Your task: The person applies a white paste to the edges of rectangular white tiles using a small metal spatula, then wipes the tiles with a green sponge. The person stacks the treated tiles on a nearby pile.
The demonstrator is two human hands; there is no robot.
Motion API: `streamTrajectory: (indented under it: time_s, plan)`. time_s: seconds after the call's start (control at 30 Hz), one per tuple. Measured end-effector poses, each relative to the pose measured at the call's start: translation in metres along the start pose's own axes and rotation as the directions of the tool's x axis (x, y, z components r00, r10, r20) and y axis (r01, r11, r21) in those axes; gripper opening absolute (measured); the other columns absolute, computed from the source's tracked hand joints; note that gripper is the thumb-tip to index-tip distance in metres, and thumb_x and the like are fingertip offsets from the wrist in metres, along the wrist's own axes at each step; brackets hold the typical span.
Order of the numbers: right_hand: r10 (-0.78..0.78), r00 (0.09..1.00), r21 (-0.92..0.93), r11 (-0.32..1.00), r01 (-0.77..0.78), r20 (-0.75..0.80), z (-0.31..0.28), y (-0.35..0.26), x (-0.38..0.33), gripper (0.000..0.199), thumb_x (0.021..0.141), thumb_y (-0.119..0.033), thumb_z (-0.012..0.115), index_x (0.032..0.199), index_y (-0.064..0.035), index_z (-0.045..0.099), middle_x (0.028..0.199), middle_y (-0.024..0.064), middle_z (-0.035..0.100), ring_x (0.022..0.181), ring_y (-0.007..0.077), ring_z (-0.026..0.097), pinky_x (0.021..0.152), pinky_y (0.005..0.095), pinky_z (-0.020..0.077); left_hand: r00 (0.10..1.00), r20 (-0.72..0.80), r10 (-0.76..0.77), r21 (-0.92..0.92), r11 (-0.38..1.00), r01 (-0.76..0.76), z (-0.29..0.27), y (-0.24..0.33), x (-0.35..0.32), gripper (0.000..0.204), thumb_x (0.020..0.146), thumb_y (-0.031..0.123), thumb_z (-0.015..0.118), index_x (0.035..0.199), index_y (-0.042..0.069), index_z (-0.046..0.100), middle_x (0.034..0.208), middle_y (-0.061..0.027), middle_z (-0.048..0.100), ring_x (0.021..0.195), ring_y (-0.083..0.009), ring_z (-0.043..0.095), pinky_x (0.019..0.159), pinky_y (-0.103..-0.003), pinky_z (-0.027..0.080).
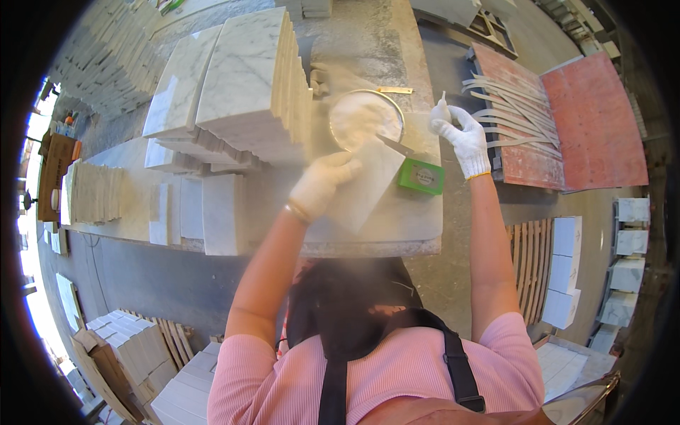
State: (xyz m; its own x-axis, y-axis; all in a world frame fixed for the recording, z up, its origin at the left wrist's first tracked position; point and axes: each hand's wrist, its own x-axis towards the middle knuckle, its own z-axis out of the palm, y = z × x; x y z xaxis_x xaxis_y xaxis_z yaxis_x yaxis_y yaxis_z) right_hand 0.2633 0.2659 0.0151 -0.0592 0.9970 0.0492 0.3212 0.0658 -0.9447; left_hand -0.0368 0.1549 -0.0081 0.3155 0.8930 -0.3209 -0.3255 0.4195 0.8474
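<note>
My left hand, in a white knit glove, grips the edge of a white marble tile, which is tilted over the worktable. Raised off to the right, my gloved right hand has its fingers closed around a small white bottle with a thin nozzle pointing up. Beyond the tile sits a round pan of pale material, partly blurred by haze. A dark flat blade shows between the pan and a green box; its handle cannot be made out.
Stacked marble tiles stand on the table's left side. A thin yellow strip lies behind the pan. To the right, pale strips hang over a reddish board. Pallets with white blocks are on the floor.
</note>
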Motion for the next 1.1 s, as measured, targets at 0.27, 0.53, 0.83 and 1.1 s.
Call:
streamTrajectory:
  time_s: [0.27, 0.53, 0.83, 1.1]
  plan:
    - [0.198, 0.980, -0.170, 0.965, -0.197, -0.013, 0.025, 0.000, 0.000, 0.018, 0.080, -0.013, 0.076, 0.098, -0.0094, 0.074, 0.088, -0.0014, 0.072, 0.080, 0.0056, 0.063, 0.075, 0.0242, 0.0517, 0.986, -0.031, -0.163, -0.522, 0.844, 0.123, 0.004, -0.009, 0.013, 0.038, 0.101, 0.020, 0.062, 0.130, -0.004, 0.061, 0.118, -0.0074, 0.070, 0.105, -0.0166, 0.066, 0.094, -0.032, 0.053]
    - [0.027, 0.967, -0.419, 0.898, -0.135, -0.252, 0.010, 0.005, -0.012, 0.035, 0.087, -0.031, 0.075, 0.113, -0.0077, 0.073, 0.110, 0.0101, 0.075, 0.099, 0.0203, 0.072, 0.088, 0.0317, 0.0534, 0.966, -0.212, 0.146, 0.297, 0.952, -0.078, 0.010, -0.002, -0.002, 0.049, 0.098, 0.025, 0.064, 0.135, -0.007, 0.059, 0.123, -0.0102, 0.069, 0.108, -0.0137, 0.063, 0.092, -0.028, 0.049]
    - [0.119, 0.982, -0.636, 0.772, 0.000, 0.145, 0.040, -0.041, -0.051, 0.042, 0.088, -0.050, 0.066, 0.116, -0.0193, 0.073, 0.104, 0.0143, 0.074, 0.094, 0.0322, 0.070, 0.083, 0.0405, 0.0538, 0.916, -0.308, 0.258, 0.577, 0.816, -0.036, 0.008, 0.000, -0.005, 0.048, 0.090, 0.032, 0.070, 0.127, 0.001, 0.066, 0.115, -0.0149, 0.072, 0.103, -0.0233, 0.066, 0.091, -0.034, 0.050]
    - [0.020, 0.991, -0.572, 0.818, 0.060, 0.132, 0.052, -0.038, -0.033, 0.029, 0.088, -0.038, 0.065, 0.104, -0.0180, 0.078, 0.103, 0.0152, 0.074, 0.095, 0.0341, 0.070, 0.083, 0.0417, 0.0543, 0.906, -0.361, 0.221, 0.653, 0.753, 0.077, 0.017, 0.014, -0.015, 0.045, 0.088, 0.037, 0.068, 0.123, 0.009, 0.070, 0.110, -0.0176, 0.072, 0.101, -0.0315, 0.068, 0.089, -0.038, 0.051]
